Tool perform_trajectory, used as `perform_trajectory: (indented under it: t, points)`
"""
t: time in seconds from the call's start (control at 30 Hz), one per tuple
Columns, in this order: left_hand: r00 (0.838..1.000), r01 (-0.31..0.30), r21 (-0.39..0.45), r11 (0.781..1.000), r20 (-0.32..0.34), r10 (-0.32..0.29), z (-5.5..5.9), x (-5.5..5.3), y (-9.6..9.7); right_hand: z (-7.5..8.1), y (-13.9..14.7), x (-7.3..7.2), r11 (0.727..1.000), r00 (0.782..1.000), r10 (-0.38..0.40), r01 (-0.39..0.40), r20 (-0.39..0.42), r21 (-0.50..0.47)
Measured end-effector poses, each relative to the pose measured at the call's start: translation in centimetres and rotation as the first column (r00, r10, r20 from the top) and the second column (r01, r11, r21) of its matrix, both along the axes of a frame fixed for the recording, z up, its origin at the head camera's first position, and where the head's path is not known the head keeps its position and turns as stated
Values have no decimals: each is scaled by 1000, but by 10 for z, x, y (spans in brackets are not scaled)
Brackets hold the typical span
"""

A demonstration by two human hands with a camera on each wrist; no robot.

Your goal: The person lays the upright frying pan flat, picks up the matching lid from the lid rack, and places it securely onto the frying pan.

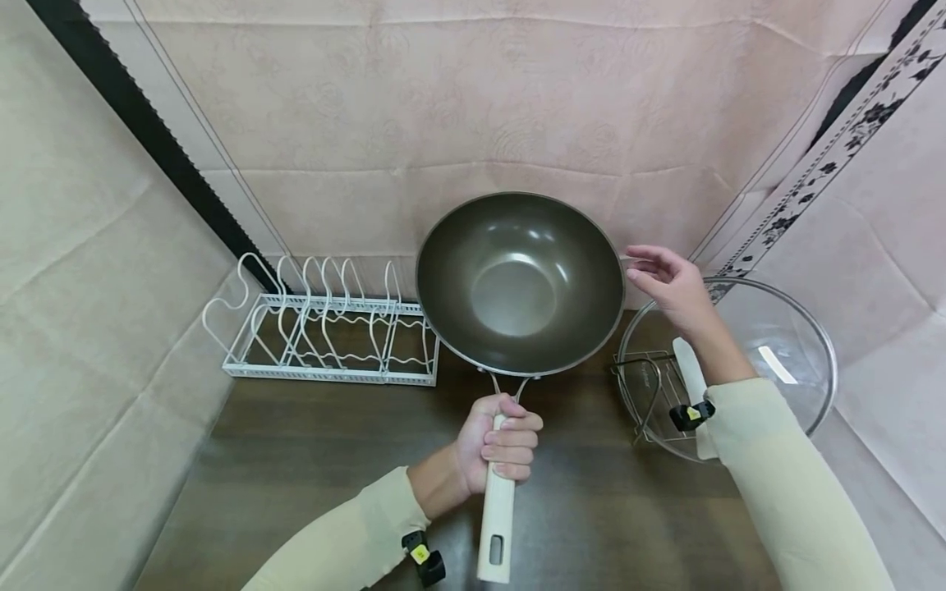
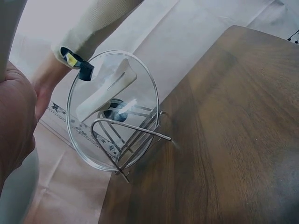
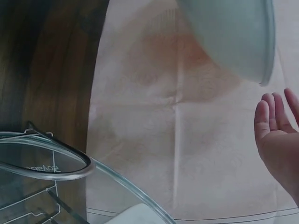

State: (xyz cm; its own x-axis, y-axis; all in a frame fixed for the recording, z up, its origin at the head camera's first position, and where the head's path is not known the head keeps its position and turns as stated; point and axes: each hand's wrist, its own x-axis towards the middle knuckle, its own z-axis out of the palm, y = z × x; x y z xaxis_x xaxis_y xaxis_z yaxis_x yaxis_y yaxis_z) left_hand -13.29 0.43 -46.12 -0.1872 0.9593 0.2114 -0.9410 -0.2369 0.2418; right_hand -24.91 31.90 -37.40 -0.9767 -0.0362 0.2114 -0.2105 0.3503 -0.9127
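A wok (image 1: 519,279) with a dark inside and a pale outside (image 3: 233,37) is held up, tilted so that its inside faces me. My left hand (image 1: 498,439) grips its cream handle (image 1: 495,525), fingers wrapped around the upper part. The right hand (image 1: 668,283) is just right of the wok's rim, fingers loosely bent. In the right wrist view a gap shows between these fingers (image 3: 275,112) and the rim, and they hold nothing. At the right, a glass lid (image 1: 794,328) with a pale bar handle (image 2: 105,93) stands tilted in a wire stand (image 2: 131,126).
A white wire dish rack (image 1: 328,377) stands on the wooden table (image 1: 332,460) left of the wok. Pale cloth (image 1: 443,98) hangs behind the table and at both sides. The right forearm (image 1: 769,451) passes in front of the glass lid.
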Motion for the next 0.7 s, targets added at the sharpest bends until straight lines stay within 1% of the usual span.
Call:
perform_trajectory:
  t: [0.07, 0.17, 0.27, 0.43, 0.57, 0.7]
  points:
    - [1000, 4, 0, 1000, -1, -4, 0, 0, 1, 0, 0, -4, 997, 999, -22, 20, 29, 79]
    - [1000, 5, 2, 1000, -4, -5, 0, -1, 1, -1, 0, -13, 989, 996, -47, 36, 74, 145]
    - [1000, 5, 5, 1000, -4, -5, 1, -1, 2, 0, -4, -22, 979, 992, -82, 63, 93, 192]
    - [1000, 2, 0, 1000, -2, -2, 1, 0, 2, 3, -9, -31, 965, 984, -124, 90, 127, 246]
    - [1000, -1, -4, 1000, 6, 1, 1, 1, 2, 6, -12, -37, 963, 971, -127, 72, 201, 260]
    - [1000, 1, -12, 1000, 13, -1, 0, 2, 3, 8, -13, -41, 966, 948, -124, 48, 294, 254]
